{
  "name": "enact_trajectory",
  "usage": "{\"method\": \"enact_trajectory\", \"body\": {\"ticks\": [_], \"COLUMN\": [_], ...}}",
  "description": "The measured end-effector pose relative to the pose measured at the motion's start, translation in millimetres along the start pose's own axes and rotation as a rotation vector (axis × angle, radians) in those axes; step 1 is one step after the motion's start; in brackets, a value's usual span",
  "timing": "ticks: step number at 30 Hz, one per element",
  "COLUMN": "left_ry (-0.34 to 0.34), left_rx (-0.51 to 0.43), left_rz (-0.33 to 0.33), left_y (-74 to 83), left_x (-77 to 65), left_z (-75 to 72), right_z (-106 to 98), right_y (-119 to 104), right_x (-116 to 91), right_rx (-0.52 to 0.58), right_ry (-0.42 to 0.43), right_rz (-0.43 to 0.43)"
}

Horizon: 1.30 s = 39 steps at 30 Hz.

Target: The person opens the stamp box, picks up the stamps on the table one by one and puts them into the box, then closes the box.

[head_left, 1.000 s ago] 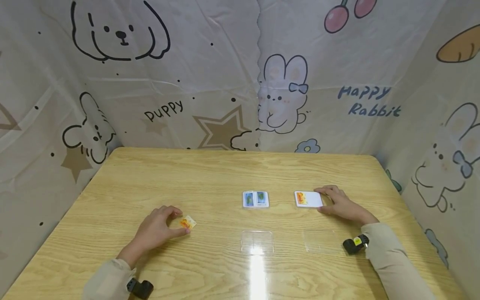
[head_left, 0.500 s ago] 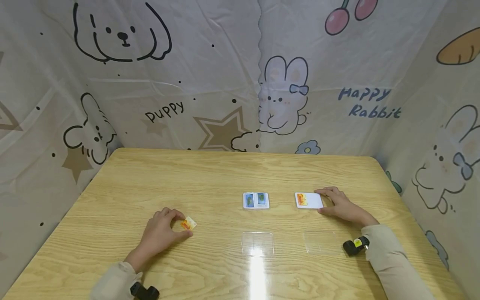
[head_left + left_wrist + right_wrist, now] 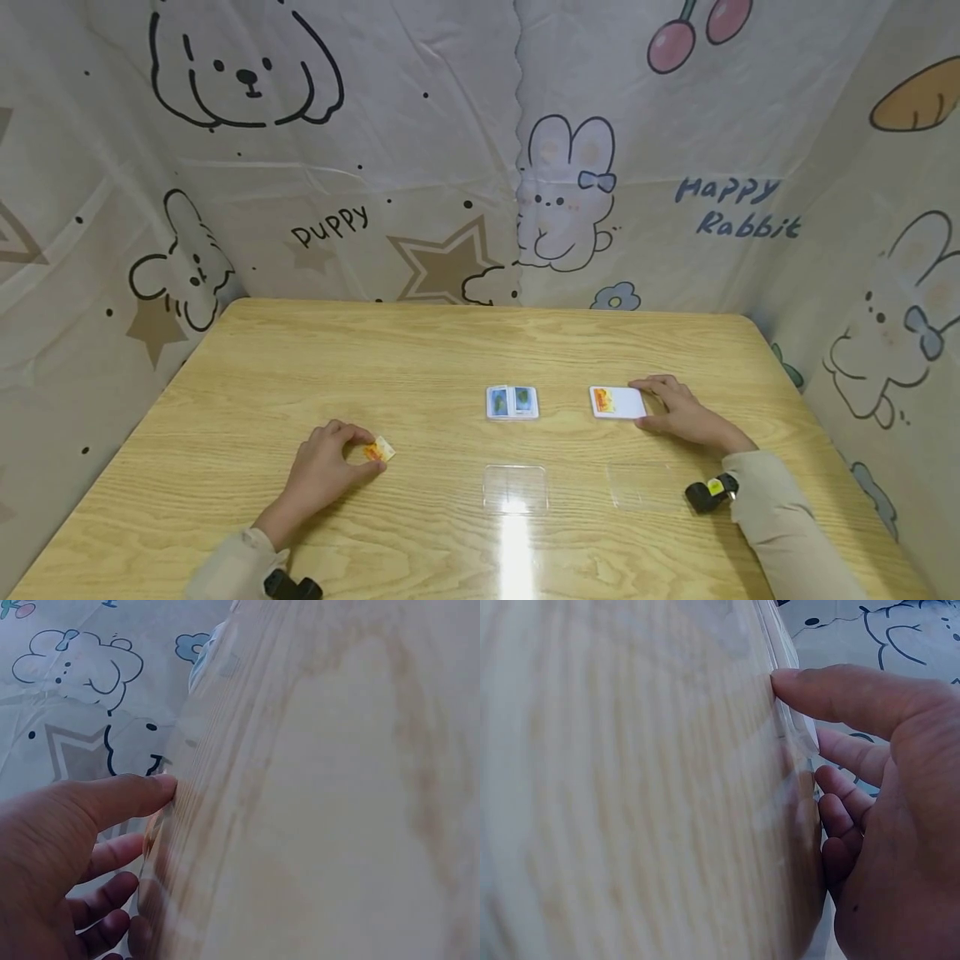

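In the head view my left hand (image 3: 330,464) is low over the left of the table, index finger and thumb curled round a small yellow-orange picture card (image 3: 380,448). In the left wrist view the index finger meets the card's edge (image 3: 150,834), and the thumb touches the table. My right hand (image 3: 684,412) holds the right end of a shallow white case (image 3: 628,402) between thumb and fingers. An orange picture card (image 3: 603,401) lies in the case's left half; its right half shows plain white. From the right wrist the case (image 3: 789,682) appears edge-on.
A similar case (image 3: 512,402) with blue picture cards in both halves lies left of the held one. Nearer me, two clear plastic lids lie flat: one in the middle (image 3: 514,489), one to its right (image 3: 641,487). Printed cloth (image 3: 420,167) hangs behind the wooden table (image 3: 420,550).
My left hand has shifted slightly to the right, and the orange card has moved a little with it. The right hand keeps its place at the white case.
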<state>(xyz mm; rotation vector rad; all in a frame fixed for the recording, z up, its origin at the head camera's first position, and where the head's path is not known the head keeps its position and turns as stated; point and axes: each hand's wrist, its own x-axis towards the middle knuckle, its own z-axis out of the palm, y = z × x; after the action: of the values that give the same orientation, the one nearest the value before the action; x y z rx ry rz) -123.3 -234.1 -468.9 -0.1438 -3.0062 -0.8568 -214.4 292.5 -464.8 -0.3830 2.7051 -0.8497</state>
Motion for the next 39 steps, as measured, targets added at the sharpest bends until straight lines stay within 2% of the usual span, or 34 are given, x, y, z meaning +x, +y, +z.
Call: {"method": "enact_trajectory", "body": {"ticks": [11,22,27,32,39], "left_ry": [-0.039,-0.067,-0.062,-0.041,-0.037], "left_rx": [-0.048,-0.057,-0.073,-0.060,-0.088], "left_rz": [-0.023,-0.026,-0.006,0.041,0.082], "left_y": [6.5,14.1,19.8,26.7,49.4], "left_x": [1.8,10.0,15.8,26.2,39.2], "left_z": [-1.5,-1.3,-3.1,-3.8,-2.0], "right_z": [-1.5,-0.6,-0.5,-0.7,-0.8], "right_y": [-1.1,-0.1,-0.9,-1.4,-2.3], "right_x": [-1.1,-0.5,-0.1,0.4,-1.1], "right_rx": [0.010,0.028,0.036,0.030,0.026], "right_ry": [0.002,0.002,0.002,0.001,-0.003], "right_rz": [-0.012,0.001,0.003,0.012,0.008]}}
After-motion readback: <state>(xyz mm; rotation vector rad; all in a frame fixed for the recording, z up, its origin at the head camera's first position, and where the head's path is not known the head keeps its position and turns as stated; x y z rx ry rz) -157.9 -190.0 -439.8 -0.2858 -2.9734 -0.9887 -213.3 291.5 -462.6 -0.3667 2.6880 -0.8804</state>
